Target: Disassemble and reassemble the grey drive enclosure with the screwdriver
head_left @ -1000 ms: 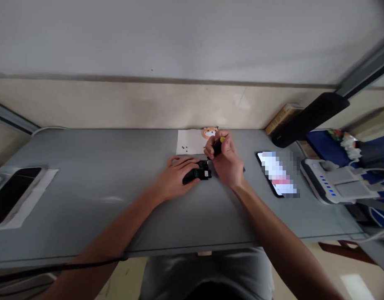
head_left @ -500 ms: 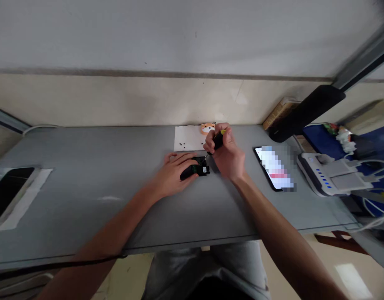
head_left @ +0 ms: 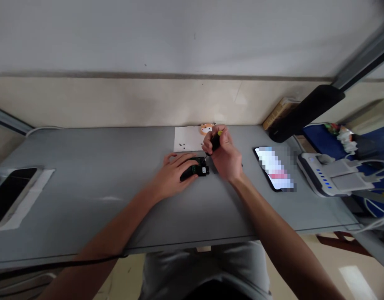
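My left hand is closed around a small black device with a green circuit board showing, and holds it down on the grey desk. Its left part is hidden under my fingers. In my right hand is a screwdriver with a black and yellow handle, tilted so that its shaft points down and left. The tip meets the upper right part of the device; exactly what it touches is too small to tell. Behind my hands, several tiny dark screws lie on a white sheet of paper.
An orange and white animal-face item sits on the paper's far edge. To the right are a lit phone and a white power strip with plugs and cables. A black cylinder leans there. A dark-screened device lies far left.
My right hand and the screwdriver have shifted slightly left, and the wrist has turned a little. My left hand keeps its hold on the device.
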A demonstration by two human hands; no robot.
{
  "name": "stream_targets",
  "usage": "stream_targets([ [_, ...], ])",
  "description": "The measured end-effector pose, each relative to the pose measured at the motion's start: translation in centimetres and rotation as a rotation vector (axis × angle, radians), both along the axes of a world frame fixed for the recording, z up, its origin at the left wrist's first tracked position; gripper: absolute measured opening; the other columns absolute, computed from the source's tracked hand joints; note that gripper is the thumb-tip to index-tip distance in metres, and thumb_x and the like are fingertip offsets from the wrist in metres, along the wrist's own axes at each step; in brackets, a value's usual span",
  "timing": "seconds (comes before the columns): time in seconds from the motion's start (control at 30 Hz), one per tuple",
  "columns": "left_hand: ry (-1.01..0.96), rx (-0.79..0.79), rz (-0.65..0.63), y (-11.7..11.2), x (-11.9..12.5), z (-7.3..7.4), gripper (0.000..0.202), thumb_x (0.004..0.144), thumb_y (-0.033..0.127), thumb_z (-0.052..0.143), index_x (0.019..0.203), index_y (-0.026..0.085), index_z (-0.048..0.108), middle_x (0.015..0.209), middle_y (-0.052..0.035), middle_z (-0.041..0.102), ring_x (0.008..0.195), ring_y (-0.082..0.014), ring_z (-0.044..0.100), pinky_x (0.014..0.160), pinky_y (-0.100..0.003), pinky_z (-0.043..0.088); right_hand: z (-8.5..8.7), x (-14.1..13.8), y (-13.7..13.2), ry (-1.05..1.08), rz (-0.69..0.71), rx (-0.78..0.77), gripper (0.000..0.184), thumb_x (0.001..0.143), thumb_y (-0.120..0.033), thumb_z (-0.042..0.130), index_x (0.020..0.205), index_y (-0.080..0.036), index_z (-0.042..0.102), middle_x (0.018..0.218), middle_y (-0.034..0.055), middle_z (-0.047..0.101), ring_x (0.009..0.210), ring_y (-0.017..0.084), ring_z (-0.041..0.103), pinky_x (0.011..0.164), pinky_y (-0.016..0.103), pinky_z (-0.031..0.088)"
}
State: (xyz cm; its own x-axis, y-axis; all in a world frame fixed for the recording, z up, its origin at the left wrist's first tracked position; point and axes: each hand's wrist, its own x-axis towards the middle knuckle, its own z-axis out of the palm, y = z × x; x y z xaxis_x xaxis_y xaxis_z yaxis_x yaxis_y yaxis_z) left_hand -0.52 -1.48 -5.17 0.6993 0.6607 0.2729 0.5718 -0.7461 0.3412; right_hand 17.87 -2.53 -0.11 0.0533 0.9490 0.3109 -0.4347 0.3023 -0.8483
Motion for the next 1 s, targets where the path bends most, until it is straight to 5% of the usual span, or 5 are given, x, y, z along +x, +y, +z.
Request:
stream_targets([
  [1.0, -0.003, 0.014, -0.017, 0.26, -0.03, -0.46, 0.023, 0.103, 0.035, 0.054, 0.118, 0.025, 0.068, 0.136, -0.0092, 0.069, 0.133, -0.0277, 0.060, 0.116, -0.054, 0.036, -0.02, -0.42, 0.00, -0.011, -0.046, -0.013, 0.041, 0.091, -0.064, 0.060, 0.087, -0.026, 0.047, 0.074, -0.0032, 0.039, 0.060, 0.013, 0.036, 0.059, 0.032, 0.035],
])
